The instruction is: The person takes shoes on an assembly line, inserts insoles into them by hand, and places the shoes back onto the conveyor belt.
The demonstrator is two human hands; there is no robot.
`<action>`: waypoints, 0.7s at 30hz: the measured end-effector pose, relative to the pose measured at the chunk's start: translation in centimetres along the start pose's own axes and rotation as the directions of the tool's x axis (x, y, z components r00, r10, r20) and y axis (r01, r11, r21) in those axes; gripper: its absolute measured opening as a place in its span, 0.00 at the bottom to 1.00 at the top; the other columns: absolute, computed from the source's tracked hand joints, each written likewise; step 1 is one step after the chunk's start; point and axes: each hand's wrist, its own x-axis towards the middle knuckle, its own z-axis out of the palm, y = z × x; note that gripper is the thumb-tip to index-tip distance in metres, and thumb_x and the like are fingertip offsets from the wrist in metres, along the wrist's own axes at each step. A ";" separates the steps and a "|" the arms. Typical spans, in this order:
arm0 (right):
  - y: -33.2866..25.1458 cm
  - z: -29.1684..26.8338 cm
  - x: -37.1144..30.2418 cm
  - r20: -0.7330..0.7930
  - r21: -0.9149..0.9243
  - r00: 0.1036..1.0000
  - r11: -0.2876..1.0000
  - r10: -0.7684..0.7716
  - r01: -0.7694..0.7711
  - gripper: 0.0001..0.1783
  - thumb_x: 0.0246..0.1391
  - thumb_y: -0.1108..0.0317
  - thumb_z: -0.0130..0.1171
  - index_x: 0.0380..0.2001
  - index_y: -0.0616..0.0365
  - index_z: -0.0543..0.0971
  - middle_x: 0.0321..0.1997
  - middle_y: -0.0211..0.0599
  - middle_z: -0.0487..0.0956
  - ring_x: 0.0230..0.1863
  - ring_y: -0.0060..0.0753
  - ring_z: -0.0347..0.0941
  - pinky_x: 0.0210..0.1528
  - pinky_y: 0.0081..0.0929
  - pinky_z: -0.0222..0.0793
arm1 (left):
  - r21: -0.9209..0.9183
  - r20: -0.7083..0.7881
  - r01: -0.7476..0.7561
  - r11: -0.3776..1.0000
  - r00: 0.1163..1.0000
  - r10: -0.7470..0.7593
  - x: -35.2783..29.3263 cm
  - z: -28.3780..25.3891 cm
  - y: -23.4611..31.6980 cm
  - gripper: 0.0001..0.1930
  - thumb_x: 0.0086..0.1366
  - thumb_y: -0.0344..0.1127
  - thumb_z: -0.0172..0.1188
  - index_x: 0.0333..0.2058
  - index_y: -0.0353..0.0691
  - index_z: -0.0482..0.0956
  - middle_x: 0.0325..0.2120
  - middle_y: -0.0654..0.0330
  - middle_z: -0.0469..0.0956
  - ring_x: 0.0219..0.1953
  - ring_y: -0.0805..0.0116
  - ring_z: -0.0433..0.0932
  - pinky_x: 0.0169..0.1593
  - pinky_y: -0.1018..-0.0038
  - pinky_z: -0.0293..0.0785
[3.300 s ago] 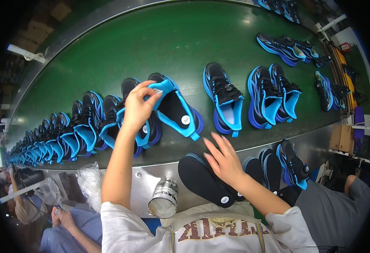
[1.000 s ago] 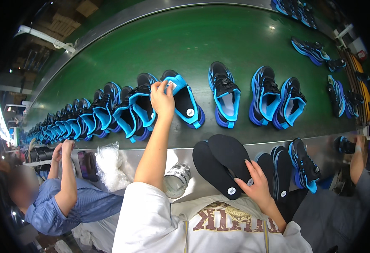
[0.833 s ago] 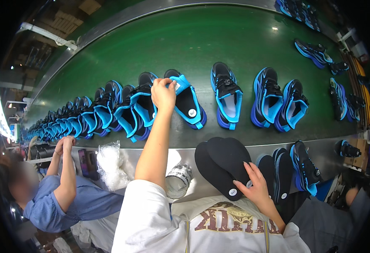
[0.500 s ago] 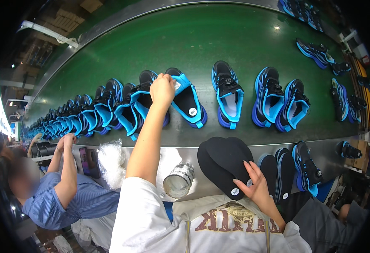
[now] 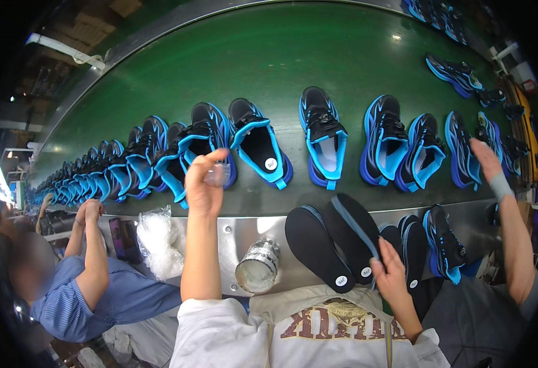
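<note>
Here's the left hand (image 5: 202,190), up over the near side of the green table (image 5: 269,55), fingers pinched together on a small clear piece (image 5: 219,175), blurred. Just beyond it stands a black-and-blue shoe (image 5: 207,122), and to its right a second shoe (image 5: 261,147) shows a round white sticker inside. Over on the near right, the right hand (image 5: 393,273) is at the edge of a black insole (image 5: 348,230) that leans beside another insole (image 5: 315,245) on the steel ledge (image 5: 227,242); whether those fingers are clamped, I can't tell. A jar (image 5: 258,267) sits left of the insoles, and a clear plastic bag (image 5: 158,242) lies farther left. On the far right, a co-worker's hand (image 5: 486,161) is beside another shoe (image 5: 460,147), fingers extended.
</note>
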 end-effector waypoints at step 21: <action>-10.4 -4.3 21.9 0.535 0.135 0.769 0.863 0.349 -0.486 0.09 0.40 0.71 0.57 0.17 0.68 0.76 0.16 0.46 0.76 0.14 0.34 0.73 0.15 0.27 0.69 | 0.875 0.482 -0.421 0.240 0.809 -0.337 12.8 10.3 -12.3 0.16 0.62 0.41 0.48 0.35 0.29 0.72 0.26 0.46 0.76 0.32 0.50 0.75 0.37 0.64 0.69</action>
